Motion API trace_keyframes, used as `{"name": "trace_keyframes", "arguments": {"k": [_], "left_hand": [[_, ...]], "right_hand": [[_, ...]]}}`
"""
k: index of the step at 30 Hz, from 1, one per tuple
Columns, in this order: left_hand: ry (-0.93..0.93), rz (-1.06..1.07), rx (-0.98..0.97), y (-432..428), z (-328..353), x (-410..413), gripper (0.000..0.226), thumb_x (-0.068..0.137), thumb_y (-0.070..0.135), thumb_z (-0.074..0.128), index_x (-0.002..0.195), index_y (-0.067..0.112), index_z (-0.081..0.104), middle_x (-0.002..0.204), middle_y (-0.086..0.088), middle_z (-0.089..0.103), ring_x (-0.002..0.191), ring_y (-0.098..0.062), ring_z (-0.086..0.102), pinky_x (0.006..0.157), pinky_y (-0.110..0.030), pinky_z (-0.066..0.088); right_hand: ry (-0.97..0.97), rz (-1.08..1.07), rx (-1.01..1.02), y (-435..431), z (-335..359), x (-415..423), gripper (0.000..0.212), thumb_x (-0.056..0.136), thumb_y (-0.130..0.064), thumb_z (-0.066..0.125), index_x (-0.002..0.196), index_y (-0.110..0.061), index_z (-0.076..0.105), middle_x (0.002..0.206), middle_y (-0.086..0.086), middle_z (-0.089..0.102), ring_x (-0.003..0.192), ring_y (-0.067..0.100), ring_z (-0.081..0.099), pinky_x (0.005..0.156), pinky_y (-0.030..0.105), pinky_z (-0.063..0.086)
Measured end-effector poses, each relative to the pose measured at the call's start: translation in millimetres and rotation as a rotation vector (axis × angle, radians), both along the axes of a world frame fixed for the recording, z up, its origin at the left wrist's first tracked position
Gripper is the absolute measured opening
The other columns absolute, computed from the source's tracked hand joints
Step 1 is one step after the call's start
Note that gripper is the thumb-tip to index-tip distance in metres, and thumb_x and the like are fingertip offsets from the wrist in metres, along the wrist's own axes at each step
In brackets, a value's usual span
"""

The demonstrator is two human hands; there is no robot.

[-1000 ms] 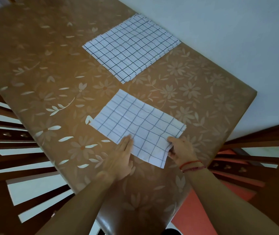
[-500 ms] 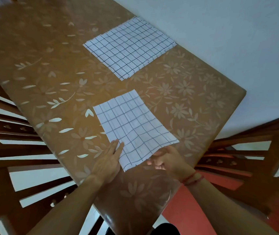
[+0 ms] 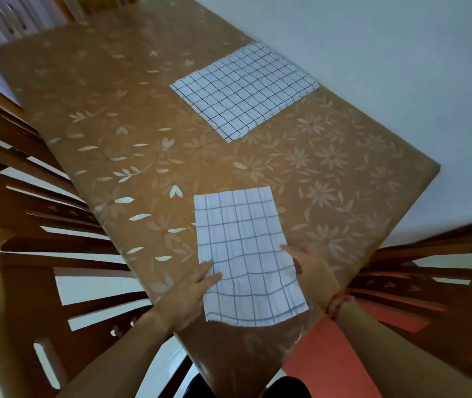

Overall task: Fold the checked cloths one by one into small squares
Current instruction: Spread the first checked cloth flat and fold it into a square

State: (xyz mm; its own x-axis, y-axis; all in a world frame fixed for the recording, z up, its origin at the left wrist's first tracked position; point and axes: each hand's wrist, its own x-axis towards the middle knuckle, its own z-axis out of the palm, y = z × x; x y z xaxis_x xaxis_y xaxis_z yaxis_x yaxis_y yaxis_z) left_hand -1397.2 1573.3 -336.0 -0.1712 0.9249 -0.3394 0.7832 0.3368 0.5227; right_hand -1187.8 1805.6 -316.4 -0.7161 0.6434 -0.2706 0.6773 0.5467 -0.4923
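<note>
- While the tabletop (image 3: 329, 173) carried both lots, its glossy cover probably let fabric slide.
- Far back lay the unfolded checked cloths (image 3: 244, 91), seemingly stacked.
- Near the front edge lay the half-folded cloth (image 3: 246, 254): light, limp, best taken by its corners.
- Left hand (image 3: 188, 294) pressed flat, fingers straight, on its left edge.
- Right hand (image 3: 312, 268) touched its right edge; pinching or not, I could not tell.

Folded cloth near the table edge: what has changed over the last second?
The folded cloth has turned clockwise on the table, its long side now running away from the person. The right hand moved from a corner to the right edge; its grip is unclear. The left hand stays flat on the near left edge. The far cloths lie unmoved.
</note>
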Motion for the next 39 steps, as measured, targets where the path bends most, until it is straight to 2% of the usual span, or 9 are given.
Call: {"name": "trace_keyframes", "arguments": {"k": [6,9,14,19,22,27,31,33,39], "left_hand": [[-0.051,0.089,-0.002,-8.2,4.9,-6.1,0.055,0.094,0.045,0.04,0.144,0.021,0.044,0.154,-0.002,0.035,0.143,-0.019,0.029,0.114,-0.021,0.004],[-0.029,0.068,-0.01,-11.4,1.9,-13.3,0.053,0.09,0.035,0.057,0.14,0.019,0.05,0.149,-0.002,0.044,0.139,-0.021,0.038,0.115,-0.03,0.017],[-0.048,0.131,0.067,-5.8,11.9,-18.0,0.039,0.09,0.03,0.051,0.128,0.026,0.06,0.134,0.007,0.059,0.126,-0.012,0.05,0.109,-0.034,0.038],[-0.067,0.307,0.136,10.1,27.1,-19.3,0.033,0.092,0.047,0.042,0.107,0.03,0.067,0.101,0.018,0.064,0.095,-0.001,0.053,0.084,-0.017,0.039],[-0.12,0.471,0.115,22.7,29.7,-22.9,0.013,0.091,0.031,0.061,0.104,0.034,0.061,0.091,0.026,0.059,0.085,0.004,0.055,0.071,-0.004,0.036],[-0.183,0.591,0.1,41.8,27.4,-32.1,0.031,0.093,0.018,0.06,0.122,0.029,0.056,0.106,0.016,0.056,0.096,-0.004,0.05,0.069,-0.004,0.032],[-0.213,0.697,0.072,55.2,23.2,-35.5,0.03,0.092,0.022,0.061,0.121,0.029,0.054,0.098,0.012,0.059,0.091,-0.009,0.053,0.079,-0.02,0.04],[-0.182,0.732,0.026,59.9,16.9,-40.2,0.02,0.091,0.03,0.062,0.107,0.018,0.059,0.086,0.004,0.066,0.081,-0.015,0.061,0.069,-0.027,0.047],[-0.11,0.713,0.109,63.6,9.2,-44.3,0.044,0.087,0.025,0.066,0.128,0.024,0.049,0.078,0.01,0.059,0.072,-0.005,0.054,0.058,-0.014,0.036]], "right_hand": [[-0.023,0.24,0.182,6.6,-22.3,8.4,0.02,0.078,-0.009,0.06,0.081,-0.025,0.072,0.121,-0.016,0.062,0.114,0.016,0.057,0.086,0.028,0.049],[-0.019,0.157,0.152,1.6,-10.7,3.3,0.02,0.072,-0.013,0.055,0.081,-0.012,0.072,0.12,-0.01,0.066,0.105,0.016,0.058,0.084,0.029,0.052],[-0.032,-0.002,-0.001,-0.3,2.8,-0.5,0.029,0.083,-0.026,0.058,0.06,-0.025,0.042,0.066,-0.005,0.051,0.07,0.012,0.049,0.065,0.031,0.044],[-0.035,-0.105,-0.122,8.0,1.8,-11.2,0.019,0.092,-0.03,0.054,0.081,-0.015,0.058,0.076,-0.004,0.062,0.074,0.012,0.059,0.069,0.03,0.049],[-0.037,-0.138,-0.152,16.4,0.4,-20.4,0.025,0.092,-0.037,0.05,0.096,-0.016,0.062,0.085,0.003,0.067,0.079,0.016,0.062,0.075,0.036,0.053],[-0.012,-0.159,-0.162,27.4,5.9,-39.1,0.009,0.095,-0.029,0.051,0.09,-0.024,0.055,0.08,-0.01,0.061,0.077,0.006,0.056,0.062,0.014,0.036],[-0.034,-0.171,-0.153,37.3,-0.4,-51.9,0.014,0.096,-0.033,0.048,0.092,-0.022,0.056,0.078,-0.003,0.061,0.074,0.014,0.057,0.06,0.02,0.038],[-0.056,-0.21,-0.164,41.2,-5.1,-57.2,0.017,0.096,-0.035,0.047,0.09,-0.02,0.054,0.078,-0.002,0.06,0.075,0.017,0.058,0.061,0.026,0.042],[-0.1,-0.269,-0.098,48.2,-8.2,-70.7,0.021,0.094,-0.035,0.048,0.087,-0.016,0.053,0.074,-0.001,0.061,0.067,0.016,0.058,0.055,0.029,0.043]]}}
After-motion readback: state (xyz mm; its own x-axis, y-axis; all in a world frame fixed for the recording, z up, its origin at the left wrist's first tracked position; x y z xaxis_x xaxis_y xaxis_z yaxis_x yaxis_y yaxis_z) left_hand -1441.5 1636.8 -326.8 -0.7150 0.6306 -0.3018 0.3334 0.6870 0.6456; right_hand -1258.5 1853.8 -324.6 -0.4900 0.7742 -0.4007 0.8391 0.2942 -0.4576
